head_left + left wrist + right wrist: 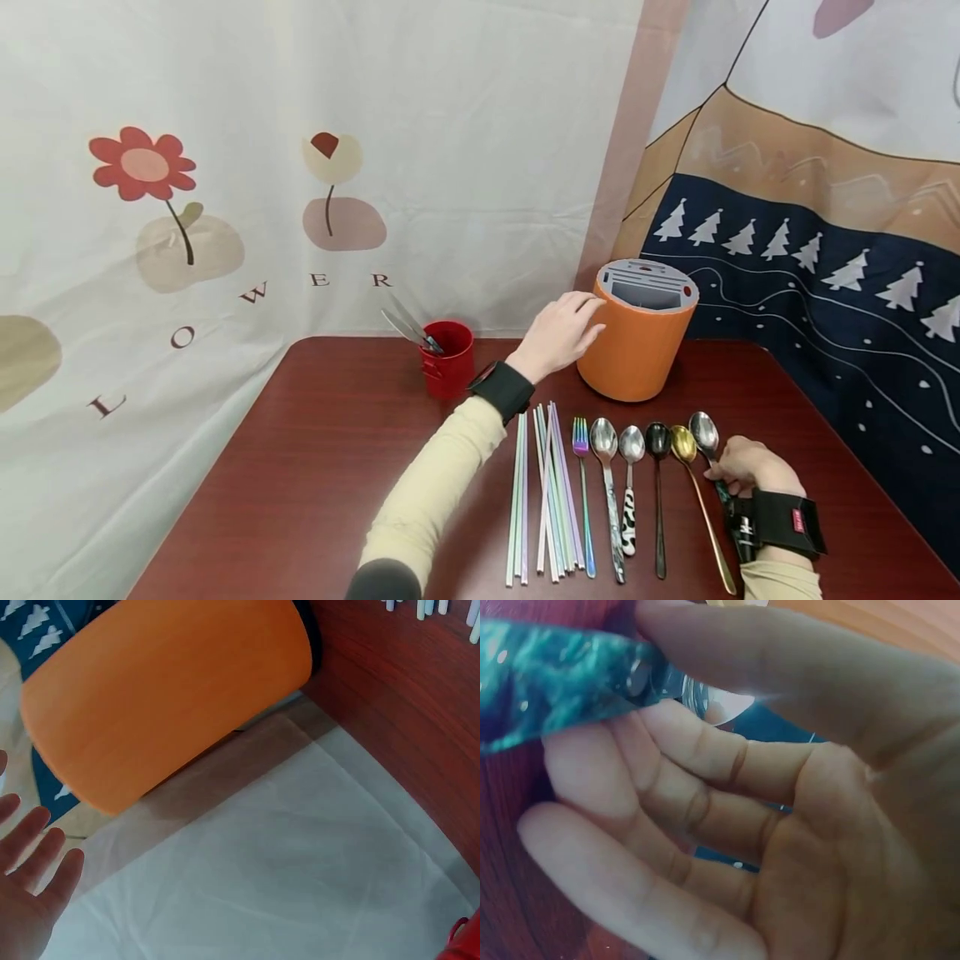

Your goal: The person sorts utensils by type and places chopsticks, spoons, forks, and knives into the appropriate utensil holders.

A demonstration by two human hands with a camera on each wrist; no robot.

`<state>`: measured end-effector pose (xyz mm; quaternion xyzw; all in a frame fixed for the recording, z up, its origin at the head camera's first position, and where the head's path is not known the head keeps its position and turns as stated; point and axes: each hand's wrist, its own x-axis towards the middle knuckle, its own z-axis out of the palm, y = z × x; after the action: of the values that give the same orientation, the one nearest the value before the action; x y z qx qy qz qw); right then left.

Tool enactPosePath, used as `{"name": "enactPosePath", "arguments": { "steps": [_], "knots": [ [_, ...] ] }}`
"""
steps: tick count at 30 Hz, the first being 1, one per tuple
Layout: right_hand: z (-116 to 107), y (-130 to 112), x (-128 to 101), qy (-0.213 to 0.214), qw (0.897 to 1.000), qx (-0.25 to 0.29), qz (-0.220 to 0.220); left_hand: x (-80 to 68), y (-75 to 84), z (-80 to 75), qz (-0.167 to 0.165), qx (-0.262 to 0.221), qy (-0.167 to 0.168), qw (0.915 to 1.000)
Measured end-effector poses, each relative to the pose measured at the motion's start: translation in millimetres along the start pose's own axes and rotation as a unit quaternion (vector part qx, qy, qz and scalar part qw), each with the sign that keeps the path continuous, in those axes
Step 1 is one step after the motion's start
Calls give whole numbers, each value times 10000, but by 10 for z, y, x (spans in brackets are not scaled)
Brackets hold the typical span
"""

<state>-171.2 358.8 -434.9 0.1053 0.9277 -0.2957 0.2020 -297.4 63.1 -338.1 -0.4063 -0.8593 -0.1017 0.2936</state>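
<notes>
My right hand [756, 467] pinches a silver spoon at the right end of a row of cutlery. In the right wrist view the spoon's green marbled handle [562, 682] lies between thumb and curled fingers. Its metal bowl [704, 433] points toward the back of the table. My left hand [557, 335] reaches up beside an orange cylindrical holder [633, 358], fingers spread and holding nothing. That holder has a grey slotted top with a wide rectangular opening [641, 295]. Left of the pinched spoon lies a gold spoon [684, 446], then a black spoon [658, 442].
Further left are a cow-patterned spoon [628, 508], a larger silver spoon [604, 437], a rainbow fork [581, 437] and several pastel chopsticks [556, 500]. A red bucket [448, 367] holding knives [405, 325] stands at the back. Printed cloth [487, 167] hangs behind the table [300, 467].
</notes>
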Motion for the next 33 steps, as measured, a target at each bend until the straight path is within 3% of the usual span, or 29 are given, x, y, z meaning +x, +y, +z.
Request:
{"name": "enactPosePath", "arguments": {
  "steps": [6,9,12,18,22,25,27,29,33],
  "knots": [
    [-26,79,-41,7,9998,107,-157,201,89,167,20,321,-683,9971],
    [-38,97,-69,48,9996,169,-231,257,152,244,-172,319,-1142,9928],
    [-67,88,-101,64,9991,336,-258,297,198,302,-466,369,-1388,9885],
    [-170,28,-155,258,9980,369,-455,314,258,404,-918,332,-940,9908],
    [-242,-40,-216,328,9966,216,-719,296,284,464,-977,541,-479,9926],
    [-302,-91,-280,697,9932,-141,-925,294,294,495,-910,707,-257,9930],
    [-321,-122,-320,1289,9847,-415,-1096,295,296,512,-875,766,-188,9930],
    [-320,-161,-355,2086,9686,-575,-1227,297,297,520,-869,818,-176,9927],
    [-291,-276,-406,3783,9123,-383,-1517,299,293,523,-893,893,-210,9918]
  ]
}}
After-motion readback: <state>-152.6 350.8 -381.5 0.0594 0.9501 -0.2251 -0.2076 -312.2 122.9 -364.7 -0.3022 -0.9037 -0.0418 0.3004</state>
